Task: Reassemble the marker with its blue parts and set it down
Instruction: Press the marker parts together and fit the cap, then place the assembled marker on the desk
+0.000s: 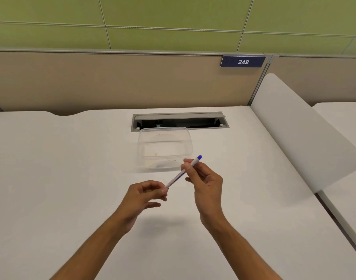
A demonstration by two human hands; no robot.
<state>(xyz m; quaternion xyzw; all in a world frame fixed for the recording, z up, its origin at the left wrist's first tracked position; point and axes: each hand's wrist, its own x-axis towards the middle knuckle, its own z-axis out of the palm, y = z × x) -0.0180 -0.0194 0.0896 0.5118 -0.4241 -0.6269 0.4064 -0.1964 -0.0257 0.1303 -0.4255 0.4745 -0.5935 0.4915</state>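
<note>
The left hand point(146, 196) is raised just above the white desk point(62, 178), its thumb and fingertips pinched at the lower end of the marker point(182, 173); whether they hold only the barrel end or a small blue part pressed to it cannot be told, since the fingers hide that end. The marker slants up and to the right between both hands, clear of the desk, a thin white barrel with blue print along it. It looks light and rigid, with smooth plastic that could slip or roll, so a pinch on the barrel near each end, as now, seems the sound hold for pushing a part home along its axis. The right hand point(206, 184) is closed on the upper barrel with thumb and forefinger, and the blue end piece point(199, 157) pokes out beyond them, already seated. Just behind the hands stands a clear plastic container point(141, 146), lidless and thin-walled; apart from a faint dark smudge low at its front, nothing can be made out inside it. Behind it lies the open cable slot point(180, 120) in the desk.
</note>
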